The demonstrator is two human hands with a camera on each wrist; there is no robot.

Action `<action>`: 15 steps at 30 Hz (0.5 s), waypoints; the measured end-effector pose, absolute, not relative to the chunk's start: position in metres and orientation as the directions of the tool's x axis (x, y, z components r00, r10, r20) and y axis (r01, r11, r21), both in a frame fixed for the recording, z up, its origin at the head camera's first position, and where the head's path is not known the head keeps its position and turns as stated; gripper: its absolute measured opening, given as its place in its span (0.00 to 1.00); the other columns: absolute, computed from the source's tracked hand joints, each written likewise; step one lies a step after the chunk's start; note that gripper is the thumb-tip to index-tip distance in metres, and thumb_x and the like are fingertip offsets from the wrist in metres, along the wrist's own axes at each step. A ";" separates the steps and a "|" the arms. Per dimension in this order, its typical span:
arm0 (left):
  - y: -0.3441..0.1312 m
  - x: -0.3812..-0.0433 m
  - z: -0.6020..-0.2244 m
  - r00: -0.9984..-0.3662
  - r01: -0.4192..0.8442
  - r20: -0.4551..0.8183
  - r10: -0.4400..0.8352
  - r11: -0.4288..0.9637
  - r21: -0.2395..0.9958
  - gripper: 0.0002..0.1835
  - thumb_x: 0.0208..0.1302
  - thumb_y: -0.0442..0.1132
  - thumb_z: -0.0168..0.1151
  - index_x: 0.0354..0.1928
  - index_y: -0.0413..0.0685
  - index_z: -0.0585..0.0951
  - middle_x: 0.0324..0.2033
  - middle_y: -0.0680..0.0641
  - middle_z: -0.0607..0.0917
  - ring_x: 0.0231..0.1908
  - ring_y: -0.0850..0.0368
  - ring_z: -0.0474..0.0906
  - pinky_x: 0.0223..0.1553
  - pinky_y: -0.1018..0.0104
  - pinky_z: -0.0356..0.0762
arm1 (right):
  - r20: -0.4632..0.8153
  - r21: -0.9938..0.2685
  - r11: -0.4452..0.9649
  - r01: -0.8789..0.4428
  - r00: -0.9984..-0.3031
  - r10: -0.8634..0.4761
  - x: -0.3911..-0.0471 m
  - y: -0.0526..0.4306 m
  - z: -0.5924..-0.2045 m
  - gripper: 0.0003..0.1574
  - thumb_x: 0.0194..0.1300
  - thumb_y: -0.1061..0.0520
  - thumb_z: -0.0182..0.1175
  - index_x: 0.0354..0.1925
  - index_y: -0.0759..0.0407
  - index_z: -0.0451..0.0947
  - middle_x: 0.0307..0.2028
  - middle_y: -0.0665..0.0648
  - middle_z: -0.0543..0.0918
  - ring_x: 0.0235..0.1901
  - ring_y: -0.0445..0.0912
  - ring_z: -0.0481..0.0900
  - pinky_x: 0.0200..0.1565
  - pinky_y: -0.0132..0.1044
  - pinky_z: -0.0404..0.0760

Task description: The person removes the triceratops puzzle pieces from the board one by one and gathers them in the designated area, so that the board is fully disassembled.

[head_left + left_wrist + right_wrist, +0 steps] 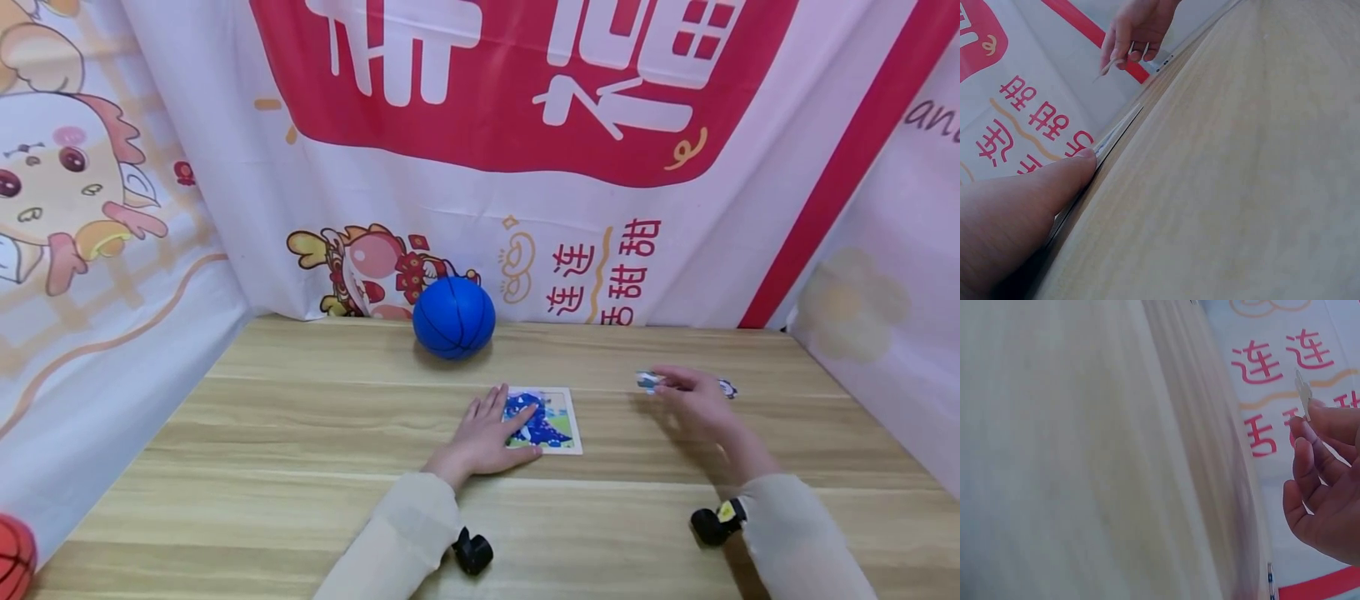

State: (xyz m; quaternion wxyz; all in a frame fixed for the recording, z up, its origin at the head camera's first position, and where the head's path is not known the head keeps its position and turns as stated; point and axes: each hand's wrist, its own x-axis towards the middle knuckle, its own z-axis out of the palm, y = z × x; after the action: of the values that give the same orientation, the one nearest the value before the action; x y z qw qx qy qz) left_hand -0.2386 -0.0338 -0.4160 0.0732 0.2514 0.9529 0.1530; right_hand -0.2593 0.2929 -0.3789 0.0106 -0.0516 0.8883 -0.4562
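A square jigsaw puzzle with a blue dinosaur-like picture and pale frame lies flat on the table. My left hand rests on its left side with fingers spread; in the left wrist view the thumb lies at the puzzle's edge. To the right, my right hand is raised above the table and pinches a small puzzle piece between thumb and finger. The right wrist view has that piece edge-on at the fingertips. Another small piece lies on the table just beyond the right hand, partly hidden by it.
A blue ball with black lines sits at the table's back edge, behind the puzzle. An orange ball is partly in view at the lower left. Printed cloth hangs around the back and sides of the wooden table.
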 end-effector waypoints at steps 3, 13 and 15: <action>-0.033 -0.239 -0.417 -0.863 0.456 -0.063 0.501 0.827 0.329 0.38 0.51 0.72 0.37 0.64 0.69 0.50 0.65 0.43 0.38 0.62 0.49 0.29 0.58 0.51 0.30 | 0.024 -0.818 0.569 -0.082 -0.994 -0.109 -0.256 0.306 -0.381 0.26 0.61 0.51 0.52 0.55 0.60 0.67 0.44 0.63 0.74 0.42 0.52 0.69 0.40 0.41 0.69; -0.034 -0.239 -0.416 -0.864 0.453 -0.065 0.499 0.828 0.331 0.38 0.51 0.72 0.37 0.64 0.70 0.50 0.65 0.43 0.37 0.62 0.49 0.29 0.58 0.52 0.30 | -0.027 -0.816 0.578 -0.013 -0.998 -0.062 -0.252 0.339 -0.389 0.27 0.60 0.53 0.53 0.55 0.65 0.65 0.41 0.63 0.69 0.37 0.50 0.64 0.35 0.36 0.69; -0.034 -0.239 -0.416 -0.864 0.454 -0.064 0.499 0.829 0.328 0.38 0.51 0.72 0.37 0.64 0.70 0.50 0.65 0.43 0.37 0.62 0.49 0.29 0.58 0.52 0.30 | -0.020 -0.776 0.631 -0.021 -0.998 -0.058 -0.253 0.342 -0.391 0.28 0.60 0.53 0.53 0.55 0.66 0.65 0.41 0.63 0.69 0.37 0.51 0.63 0.34 0.35 0.67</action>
State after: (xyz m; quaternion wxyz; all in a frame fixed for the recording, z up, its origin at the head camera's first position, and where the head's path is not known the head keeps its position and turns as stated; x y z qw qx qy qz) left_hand -0.2388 -0.0341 -0.4161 0.0738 0.2498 0.9533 0.1527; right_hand -0.2531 0.3424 -0.3912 0.0215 -0.0220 0.9028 -0.4291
